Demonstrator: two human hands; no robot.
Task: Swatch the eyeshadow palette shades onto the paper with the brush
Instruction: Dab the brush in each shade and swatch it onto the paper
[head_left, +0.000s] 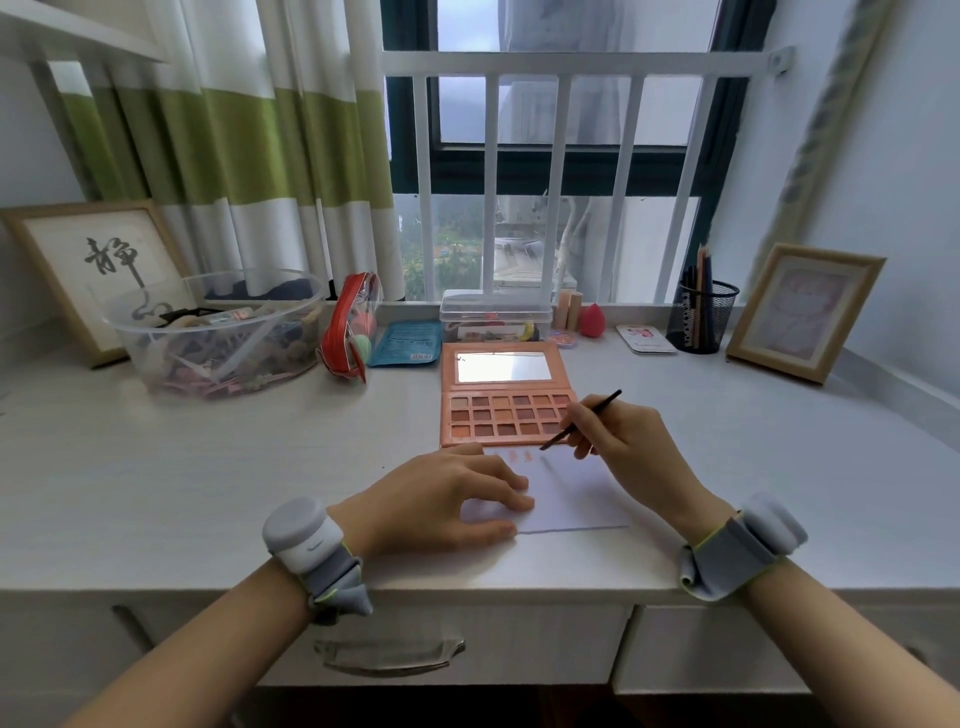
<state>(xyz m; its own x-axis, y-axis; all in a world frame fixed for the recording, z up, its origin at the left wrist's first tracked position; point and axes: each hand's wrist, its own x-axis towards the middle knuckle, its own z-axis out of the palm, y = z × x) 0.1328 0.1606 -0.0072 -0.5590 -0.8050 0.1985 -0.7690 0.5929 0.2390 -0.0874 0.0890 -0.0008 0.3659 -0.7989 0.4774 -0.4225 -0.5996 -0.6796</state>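
Lower centre: a desk (156, 493) with two drawers along its front edge. On it, just below frame centre, lies the paper (571, 499). The left hand (441, 499) rests flat on the paper's left part, fingers extended and relaxed, grasping nothing. The right hand (623, 441) pinches the brush (579, 420) between thumb and fingers; its tip meets the paper's upper edge beside two faint swatches (521, 456). Just beyond, touching the paper's top edge, the open palette (506, 415) shows rows of pans and a lid mirror. Farther back: a clear tub (218, 332) at left, a lidded box (496, 314) at centre, a pencil cup (701, 317) at right.
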